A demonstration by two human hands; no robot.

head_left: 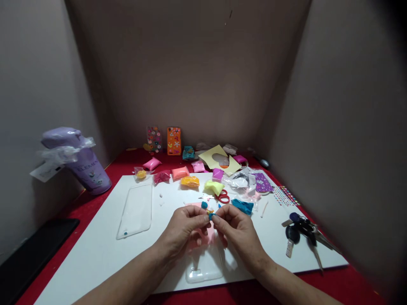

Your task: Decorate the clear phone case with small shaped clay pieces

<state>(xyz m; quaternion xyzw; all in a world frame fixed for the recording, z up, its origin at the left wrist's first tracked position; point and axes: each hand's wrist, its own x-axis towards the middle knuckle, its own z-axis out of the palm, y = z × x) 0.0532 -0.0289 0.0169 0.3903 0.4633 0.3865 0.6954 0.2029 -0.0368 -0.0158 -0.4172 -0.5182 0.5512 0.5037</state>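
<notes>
Both your hands (186, 224) (237, 226) pinch a bit of blue clay (211, 216) btwn fingertips, prob. for fine shaping.

Plain greyish walls on three sides: back wall (190, 76), left wall (34, 93), right wall (343, 140), boxing in the surface. Small dark mark (231, 14) high on back wall. Red cloth (127, 159) covers surface, large white board (95, 254) lying on it. Light dim, uneven; soft shadows in corners, upper right edge black.
</notes>
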